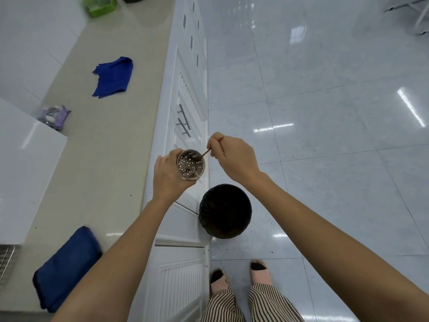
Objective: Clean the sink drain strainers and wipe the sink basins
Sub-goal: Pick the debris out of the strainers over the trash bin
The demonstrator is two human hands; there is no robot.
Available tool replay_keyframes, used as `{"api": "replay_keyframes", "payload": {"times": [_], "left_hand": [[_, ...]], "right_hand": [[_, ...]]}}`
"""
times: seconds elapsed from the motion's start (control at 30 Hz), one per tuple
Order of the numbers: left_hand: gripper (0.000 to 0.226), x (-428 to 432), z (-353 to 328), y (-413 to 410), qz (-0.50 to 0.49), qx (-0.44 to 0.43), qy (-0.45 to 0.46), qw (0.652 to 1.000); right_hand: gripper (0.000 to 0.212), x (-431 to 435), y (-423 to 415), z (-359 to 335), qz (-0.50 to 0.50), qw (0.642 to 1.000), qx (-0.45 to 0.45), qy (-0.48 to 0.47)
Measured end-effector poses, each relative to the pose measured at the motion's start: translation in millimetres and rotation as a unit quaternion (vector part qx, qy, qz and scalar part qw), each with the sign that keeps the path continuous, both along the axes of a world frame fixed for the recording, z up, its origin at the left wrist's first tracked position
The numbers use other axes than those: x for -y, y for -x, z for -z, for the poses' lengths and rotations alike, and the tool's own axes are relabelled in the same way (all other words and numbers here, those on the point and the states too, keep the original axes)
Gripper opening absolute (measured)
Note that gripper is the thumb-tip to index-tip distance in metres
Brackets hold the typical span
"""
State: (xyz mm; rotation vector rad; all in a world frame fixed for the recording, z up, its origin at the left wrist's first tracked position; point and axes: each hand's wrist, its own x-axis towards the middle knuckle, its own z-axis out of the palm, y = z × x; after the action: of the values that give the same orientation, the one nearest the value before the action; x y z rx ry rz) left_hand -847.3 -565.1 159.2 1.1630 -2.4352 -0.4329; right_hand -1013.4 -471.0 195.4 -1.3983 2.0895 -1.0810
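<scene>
My left hand (167, 176) grips a round metal drain strainer (190, 165) with many small holes, its open side facing up toward me. Dark bits of debris lie inside it. My right hand (232, 156) pinches a thin brown stick (205, 153) whose tip touches the strainer's upper right rim. Both hands are out over the counter's front edge. A black bin (225, 211) stands on the floor just below and nearer to me.
On the beige counter (109, 145) lie a crumpled blue cloth (113, 77), a folded dark blue cloth (66, 268), a purple packet (54, 116) and a green container (99, 4). White cabinet doors (185, 108) with bar handles face the glossy tiled floor (325, 112). A wire rack (7, 259) shows at left.
</scene>
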Motion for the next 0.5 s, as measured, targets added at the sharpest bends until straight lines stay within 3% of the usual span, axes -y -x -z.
{"api": "replay_keyframes", "payload": {"times": [0.1,0.23,0.4,0.5], "left_hand": [[0.075,3,6,-1,-0.005,-0.043,-0.055,0.998],[0.075,8,4,6,-0.035,-0.077,-0.099,0.992],[0.08,13,19,4,-0.007,-0.049,-0.1,0.994],[0.081,20,29,9,-0.025,-0.063,-0.124,0.99]], "right_hand": [[0.03,0,-3,5,0.017,0.993,0.098,0.056],[0.029,5,-8,20,-0.081,0.985,0.149,-0.018],[0.031,16,7,27,-0.012,0.996,0.09,-0.003],[0.029,19,3,41,-0.062,0.99,0.126,-0.016]]}}
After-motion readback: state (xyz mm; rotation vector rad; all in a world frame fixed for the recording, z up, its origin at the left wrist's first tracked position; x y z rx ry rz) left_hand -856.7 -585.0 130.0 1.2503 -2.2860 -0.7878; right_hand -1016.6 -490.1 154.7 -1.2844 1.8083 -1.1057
